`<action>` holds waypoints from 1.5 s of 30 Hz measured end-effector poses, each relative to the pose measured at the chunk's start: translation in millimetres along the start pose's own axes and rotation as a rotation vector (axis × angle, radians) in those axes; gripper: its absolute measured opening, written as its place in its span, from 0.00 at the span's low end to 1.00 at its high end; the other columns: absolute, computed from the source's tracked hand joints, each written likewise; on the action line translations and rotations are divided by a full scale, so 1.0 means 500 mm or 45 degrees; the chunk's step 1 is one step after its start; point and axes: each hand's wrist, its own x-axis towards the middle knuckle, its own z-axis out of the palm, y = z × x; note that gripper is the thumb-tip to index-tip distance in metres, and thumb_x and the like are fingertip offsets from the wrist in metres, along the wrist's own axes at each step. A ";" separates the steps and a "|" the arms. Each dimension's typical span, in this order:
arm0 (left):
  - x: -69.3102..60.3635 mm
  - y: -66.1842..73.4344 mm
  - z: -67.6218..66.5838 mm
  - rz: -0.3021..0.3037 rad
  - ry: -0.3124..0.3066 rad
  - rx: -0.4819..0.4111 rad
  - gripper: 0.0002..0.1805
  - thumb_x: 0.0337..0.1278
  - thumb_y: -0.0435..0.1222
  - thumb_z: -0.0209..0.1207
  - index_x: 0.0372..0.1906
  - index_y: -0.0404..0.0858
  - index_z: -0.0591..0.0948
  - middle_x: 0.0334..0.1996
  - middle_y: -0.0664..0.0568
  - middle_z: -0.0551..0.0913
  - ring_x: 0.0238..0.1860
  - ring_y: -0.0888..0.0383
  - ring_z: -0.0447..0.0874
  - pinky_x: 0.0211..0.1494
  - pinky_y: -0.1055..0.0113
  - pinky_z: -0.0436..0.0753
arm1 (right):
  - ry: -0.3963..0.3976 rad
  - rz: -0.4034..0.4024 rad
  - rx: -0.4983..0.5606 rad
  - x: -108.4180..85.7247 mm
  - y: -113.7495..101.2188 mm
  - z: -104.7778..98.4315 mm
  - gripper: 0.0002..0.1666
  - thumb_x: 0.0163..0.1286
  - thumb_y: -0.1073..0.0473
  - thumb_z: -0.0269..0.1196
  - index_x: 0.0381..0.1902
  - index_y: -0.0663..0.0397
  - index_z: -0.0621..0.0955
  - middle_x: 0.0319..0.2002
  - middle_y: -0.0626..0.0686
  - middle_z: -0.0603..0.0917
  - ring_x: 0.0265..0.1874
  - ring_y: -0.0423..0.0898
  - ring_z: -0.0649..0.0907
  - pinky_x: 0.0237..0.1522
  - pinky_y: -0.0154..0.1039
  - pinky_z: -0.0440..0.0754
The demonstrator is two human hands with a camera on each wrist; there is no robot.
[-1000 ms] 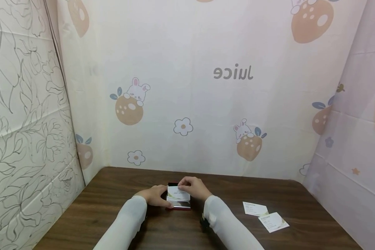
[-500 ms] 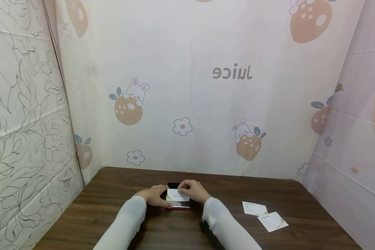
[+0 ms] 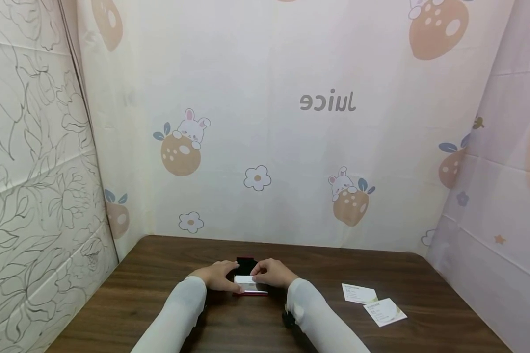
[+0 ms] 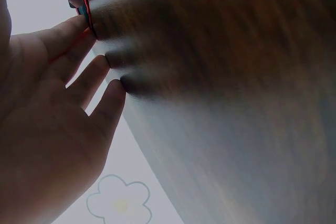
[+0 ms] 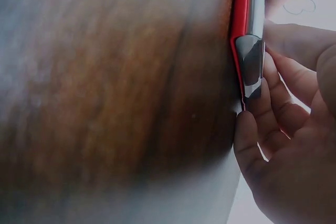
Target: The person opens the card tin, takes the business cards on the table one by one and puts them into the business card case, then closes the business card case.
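Note:
A business card case [image 3: 246, 265] lies unfolded on the table, its black-lined flap towards the wall. Red edging and a shiny metal body show in the right wrist view, where the case [image 5: 248, 14] stands at the upper right. My left hand [image 3: 215, 276] holds its left side, thumb at the near corner and fingers at the far one. A white business card [image 3: 243, 279] sits mostly within the metal body, only a strip showing. With thumb and index finger my right hand [image 3: 275, 273] pinches the card at its far edge; the fingers hide the case's right side.
Two more business cards, one [image 3: 359, 293] farther back and one [image 3: 384, 312] nearer, lie overlapping to the right on the brown wooden table [image 3: 128, 304]. Printed curtains [image 3: 265, 122] stand behind the table's back edge and along both sides.
My right hand has moved towards me, and the card has slid down into the metal body with it. More of the black flap is uncovered. My left hand has stayed put.

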 end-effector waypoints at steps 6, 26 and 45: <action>-0.003 0.004 -0.001 0.003 0.003 -0.004 0.46 0.52 0.59 0.67 0.72 0.40 0.69 0.72 0.44 0.67 0.72 0.43 0.61 0.68 0.39 0.65 | 0.004 0.010 -0.013 -0.001 -0.002 0.003 0.02 0.67 0.62 0.68 0.37 0.50 0.86 0.33 0.44 0.82 0.33 0.42 0.77 0.42 0.46 0.79; -0.004 0.002 0.000 -0.010 0.006 -0.018 0.45 0.52 0.59 0.67 0.72 0.41 0.70 0.71 0.45 0.68 0.72 0.44 0.62 0.67 0.40 0.67 | -0.022 -0.086 -0.165 -0.006 -0.013 -0.005 0.07 0.66 0.67 0.66 0.40 0.52 0.87 0.34 0.43 0.82 0.34 0.38 0.78 0.42 0.41 0.80; -0.006 0.004 -0.002 0.010 0.009 -0.017 0.46 0.52 0.58 0.67 0.72 0.40 0.69 0.72 0.45 0.66 0.72 0.44 0.61 0.68 0.40 0.65 | -0.027 -0.143 -0.205 -0.123 0.057 -0.118 0.13 0.71 0.61 0.64 0.52 0.56 0.82 0.51 0.51 0.82 0.52 0.53 0.80 0.54 0.55 0.78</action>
